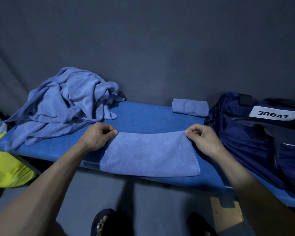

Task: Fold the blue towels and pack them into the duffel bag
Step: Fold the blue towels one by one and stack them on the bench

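Towel (150,154) number two, as I judged it, lay flat at the near edge of the blue-covered table (143,116), already doubled into a neat rectangle with its lower hem hanging just over the front. My left hand (97,136) pinched its far left corner between thumb and curled fingers, and my right hand (203,137) did the same at the far right corner, so the top edge was stretched taut between them.

Beyond it, against the back of the table, one folded towel (190,107) sat finished but not yet packed, just beside the duffel bag (255,133). That navy bag slumped at the right end; I could not tell whether it was unzipped or held anything.

At the left end a heap of crumpled towels (63,106) waited untouched. By my reckoning the job was early: one towel folded, one partway, the heap left, and nothing visibly packed.

A yellow bag (5,167) showed below the table's left end.
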A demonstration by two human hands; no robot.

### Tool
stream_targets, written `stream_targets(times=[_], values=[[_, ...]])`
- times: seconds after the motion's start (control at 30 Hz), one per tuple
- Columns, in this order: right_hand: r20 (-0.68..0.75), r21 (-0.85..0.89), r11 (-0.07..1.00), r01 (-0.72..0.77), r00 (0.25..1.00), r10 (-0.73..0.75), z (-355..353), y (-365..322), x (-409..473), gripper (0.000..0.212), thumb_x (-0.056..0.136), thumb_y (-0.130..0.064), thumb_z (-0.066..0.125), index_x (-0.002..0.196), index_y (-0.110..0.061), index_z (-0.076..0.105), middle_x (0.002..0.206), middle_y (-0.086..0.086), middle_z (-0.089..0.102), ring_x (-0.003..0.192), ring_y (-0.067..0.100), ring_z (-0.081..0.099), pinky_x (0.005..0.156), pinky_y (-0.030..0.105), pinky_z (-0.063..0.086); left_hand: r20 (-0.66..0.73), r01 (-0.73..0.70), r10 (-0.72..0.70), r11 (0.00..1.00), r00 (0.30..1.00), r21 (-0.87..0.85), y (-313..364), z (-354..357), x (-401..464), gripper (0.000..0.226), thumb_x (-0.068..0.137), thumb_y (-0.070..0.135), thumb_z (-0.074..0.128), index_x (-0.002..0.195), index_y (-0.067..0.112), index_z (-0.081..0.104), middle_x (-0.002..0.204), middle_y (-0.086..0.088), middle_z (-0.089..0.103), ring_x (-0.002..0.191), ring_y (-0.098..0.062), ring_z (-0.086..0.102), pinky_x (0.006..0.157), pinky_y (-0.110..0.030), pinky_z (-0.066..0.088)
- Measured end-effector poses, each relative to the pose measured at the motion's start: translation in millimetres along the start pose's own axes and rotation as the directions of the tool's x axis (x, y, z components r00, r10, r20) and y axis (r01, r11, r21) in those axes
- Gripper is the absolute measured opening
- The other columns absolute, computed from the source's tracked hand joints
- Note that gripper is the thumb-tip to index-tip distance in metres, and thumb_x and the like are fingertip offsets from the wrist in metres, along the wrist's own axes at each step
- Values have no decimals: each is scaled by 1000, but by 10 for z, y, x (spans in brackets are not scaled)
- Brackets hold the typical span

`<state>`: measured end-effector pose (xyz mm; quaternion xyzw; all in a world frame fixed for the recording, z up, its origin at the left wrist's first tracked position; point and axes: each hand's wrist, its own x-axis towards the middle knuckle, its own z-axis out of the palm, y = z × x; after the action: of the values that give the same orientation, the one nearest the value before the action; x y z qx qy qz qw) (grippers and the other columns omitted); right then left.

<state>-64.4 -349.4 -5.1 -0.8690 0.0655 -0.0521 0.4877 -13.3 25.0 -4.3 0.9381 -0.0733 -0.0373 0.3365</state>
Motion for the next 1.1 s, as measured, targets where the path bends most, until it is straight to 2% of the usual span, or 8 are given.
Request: stream_targets(times=[0.17, 0.3, 0.53, 0.73, 0.8, 0.9, 1.0, 1.1], values=[[-50, -231, 972, -53, 998, 42, 178, -15, 53, 19, 99, -27, 61, 81, -20, 61, 68, -5, 58, 63, 13, 55, 57, 30, 42, -3, 1, -2, 1000, 1000, -15, 19, -13, -11, 26, 98, 30, 67, 76, 18, 71, 68, -4, 71, 55, -11, 60, 59, -26, 47], [-94, -623, 780, -56, 996, -3, 286, 19, 50, 25, 106, -36, 42, 92, -18, 51, 84, 3, 62, 74, 29, 53, 58, 37, 37, -3, 37, -37, 999, 999, -9, 26, -15, 8, 31, 100, 27, 65, 76, 9, 71, 61, -5, 69, 49, -9, 59, 54, -20, 45], [-87, -725, 689, -9, 993, -78, 273, -28, 6, 26, 106, -38, 43, 102, -15, 55, 112, 7, 57, 92, 30, 54, 67, 36, 38, -61, -31, 19, 980, 998, -197, 198, -96, -47, 31, 98, 24, 68, 77, 2, 68, 64, -2, 65, 55, -5, 51, 60, -22, 45], [215, -76, 887, 455, 876, -431, 415, -982, -321, 43, 98, -42, 63, 138, -29, 56, 137, -20, 56, 125, -5, 49, 99, 6, 35, -43, -320, 330, 864, 943, -388, 928, -371, -315, 16, 85, 26, 80, 98, 16, 76, 76, 7, 66, 71, -14, 63, 72, -29, 54], [305, 81, 852, 517, 801, -515, 509, -1199, -376, 43, 96, -35, 69, 137, -26, 58, 133, -17, 63, 129, 0, 53, 109, 21, 40, -23, -382, 414, 817, 910, -433, 1117, -416, -424, 18, 86, 25, 81, 101, 16, 75, 85, -4, 70, 79, -28, 70, 81, -36, 57], [293, 237, 855, 461, 805, -515, 508, -1313, -363, 23, 93, -26, 74, 115, -19, 70, 112, -7, 75, 112, 8, 67, 99, 39, 52, -54, -431, 456, 789, 888, -438, 1266, -442, -534, 20, 89, 23, 77, 106, 15, 73, 89, -10, 69, 78, -20, 67, 76, -33, 54], [224, 235, 856, 460, 832, -508, 393, -1353, -364, 12, 93, -26, 76, 88, -16, 72, 80, -9, 71, 76, 5, 61, 71, 31, 48, 1, -362, 404, 819, 915, -446, 1278, -512, -597, 39, 88, 35, 74, 122, 20, 64, 96, -2, 68, 78, -24, 66, 73, -35, 56], [72, 222, 828, 515, 838, -541, 228, -1437, -373, 14, 91, -21, 76, 82, -14, 70, 75, -3, 68, 71, 9, 59, 67, 30, 47, 135, -359, 384, 916, 913, -179, 1187, -634, -654, 41, 85, 49, 79, 119, 32, 64, 98, 7, 68, 86, -18, 69, 81, -44, 59]])
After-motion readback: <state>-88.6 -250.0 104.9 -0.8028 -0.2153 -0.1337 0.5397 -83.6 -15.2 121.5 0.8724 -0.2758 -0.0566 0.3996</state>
